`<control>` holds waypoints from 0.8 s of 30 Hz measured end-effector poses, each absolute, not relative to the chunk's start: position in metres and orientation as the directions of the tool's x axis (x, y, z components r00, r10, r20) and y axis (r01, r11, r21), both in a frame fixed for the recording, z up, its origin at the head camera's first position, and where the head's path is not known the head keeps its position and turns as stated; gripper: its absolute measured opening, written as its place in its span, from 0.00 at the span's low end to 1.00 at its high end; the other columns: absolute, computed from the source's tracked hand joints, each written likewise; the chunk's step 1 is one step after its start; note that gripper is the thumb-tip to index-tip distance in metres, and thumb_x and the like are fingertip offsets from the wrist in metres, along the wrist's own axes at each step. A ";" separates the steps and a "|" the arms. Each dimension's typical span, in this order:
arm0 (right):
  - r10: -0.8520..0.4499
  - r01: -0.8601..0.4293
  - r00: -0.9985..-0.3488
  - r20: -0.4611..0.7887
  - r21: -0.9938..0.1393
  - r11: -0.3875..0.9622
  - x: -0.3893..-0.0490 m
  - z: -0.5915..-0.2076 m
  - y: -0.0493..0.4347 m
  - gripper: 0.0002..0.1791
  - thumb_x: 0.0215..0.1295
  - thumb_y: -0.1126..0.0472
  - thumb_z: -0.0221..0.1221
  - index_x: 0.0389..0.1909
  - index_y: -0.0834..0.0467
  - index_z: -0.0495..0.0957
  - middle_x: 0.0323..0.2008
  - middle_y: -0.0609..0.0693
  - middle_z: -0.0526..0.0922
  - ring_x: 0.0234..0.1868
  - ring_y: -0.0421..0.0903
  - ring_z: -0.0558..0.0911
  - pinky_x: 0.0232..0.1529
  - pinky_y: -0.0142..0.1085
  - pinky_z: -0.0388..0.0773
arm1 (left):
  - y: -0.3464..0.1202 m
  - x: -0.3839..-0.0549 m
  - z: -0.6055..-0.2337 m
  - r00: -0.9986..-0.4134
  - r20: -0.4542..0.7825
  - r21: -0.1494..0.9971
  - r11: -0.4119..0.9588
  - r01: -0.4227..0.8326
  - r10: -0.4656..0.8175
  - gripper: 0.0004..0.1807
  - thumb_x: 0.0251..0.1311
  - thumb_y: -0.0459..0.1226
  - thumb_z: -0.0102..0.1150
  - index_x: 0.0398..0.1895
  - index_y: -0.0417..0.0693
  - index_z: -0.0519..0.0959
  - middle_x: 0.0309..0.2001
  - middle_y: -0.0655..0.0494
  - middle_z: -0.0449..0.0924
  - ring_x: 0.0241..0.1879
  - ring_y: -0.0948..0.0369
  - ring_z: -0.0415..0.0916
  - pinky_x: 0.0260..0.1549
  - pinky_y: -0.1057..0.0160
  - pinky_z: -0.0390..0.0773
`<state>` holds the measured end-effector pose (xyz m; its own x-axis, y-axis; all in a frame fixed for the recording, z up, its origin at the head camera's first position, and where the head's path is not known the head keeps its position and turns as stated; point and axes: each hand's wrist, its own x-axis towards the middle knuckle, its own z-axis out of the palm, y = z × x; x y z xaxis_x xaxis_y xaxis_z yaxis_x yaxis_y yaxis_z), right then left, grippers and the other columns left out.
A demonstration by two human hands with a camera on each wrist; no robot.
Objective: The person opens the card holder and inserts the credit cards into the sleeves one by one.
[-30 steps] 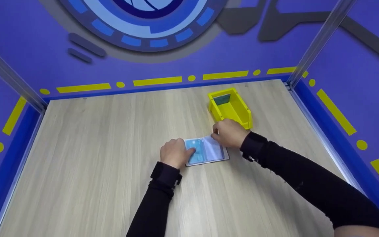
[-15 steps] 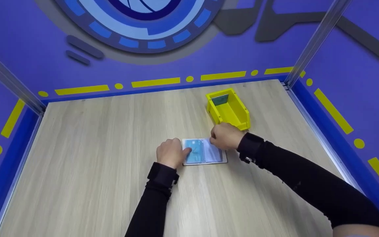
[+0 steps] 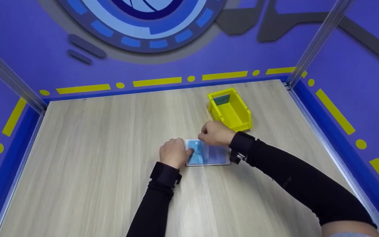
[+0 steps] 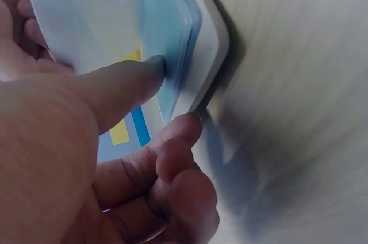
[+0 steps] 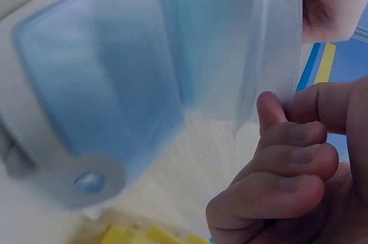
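Note:
A small card holder point(image 3: 216, 157) lies spread on the table, with clear plastic sleeves and pale blue contents. My left hand point(image 3: 173, 153) holds its left side; the thumb point(image 4: 129, 83) lies on the blue sleeve and the curled fingers are at the cover's edge. With thumb and forefinger, my right hand point(image 3: 216, 133) pinches the edge of a clear plastic page point(image 5: 279, 42), which stands lifted over the middle of the holder. A tab with a round snap point(image 5: 90, 182) shows on the cover in the right wrist view. The right hand partly hides the holder's far edge.
Just behind my right hand stands a yellow bin point(image 3: 239, 112) with a dark green card point(image 3: 221, 99) against its inner back wall. Blue-purple panels point(image 3: 163, 69) border the wooden table point(image 3: 110, 148) at the back and sides.
My right hand has moved left, bringing the pinched clear page from the right side up toward the middle of the card holder. The left hand keeps its place on the holder.

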<state>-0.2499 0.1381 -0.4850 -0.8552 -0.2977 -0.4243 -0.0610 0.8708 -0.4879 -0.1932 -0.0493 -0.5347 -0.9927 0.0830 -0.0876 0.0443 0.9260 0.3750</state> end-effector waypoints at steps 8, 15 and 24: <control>-0.322 -0.082 -0.862 -0.391 -0.519 0.851 -0.253 -0.496 0.125 0.20 0.79 0.51 0.60 0.24 0.53 0.85 0.19 0.43 0.74 0.24 0.42 0.72 0.29 0.34 0.65 | -0.051 -0.193 -0.534 -0.994 -0.066 0.390 0.919 0.060 0.093 0.24 0.69 0.51 0.75 0.23 0.49 0.75 0.26 0.53 0.77 0.26 0.55 0.74 0.28 0.53 0.73; -0.346 -0.126 -0.858 -0.380 -0.499 0.858 -0.248 -0.514 0.117 0.18 0.78 0.52 0.60 0.27 0.53 0.87 0.19 0.41 0.73 0.24 0.41 0.73 0.28 0.33 0.66 | -0.051 -0.192 -0.532 -0.993 -0.077 0.391 0.919 0.057 0.094 0.19 0.72 0.45 0.71 0.24 0.48 0.79 0.31 0.48 0.85 0.30 0.52 0.81 0.32 0.49 0.80; -0.488 -0.274 -0.848 -0.208 -0.616 0.738 -0.237 -0.514 0.135 0.15 0.80 0.56 0.59 0.43 0.58 0.93 0.28 0.43 0.82 0.31 0.40 0.77 0.37 0.34 0.72 | -0.056 -0.195 -0.524 -0.994 0.010 0.438 0.894 0.100 0.107 0.21 0.75 0.48 0.67 0.22 0.50 0.83 0.26 0.53 0.83 0.25 0.54 0.78 0.28 0.52 0.75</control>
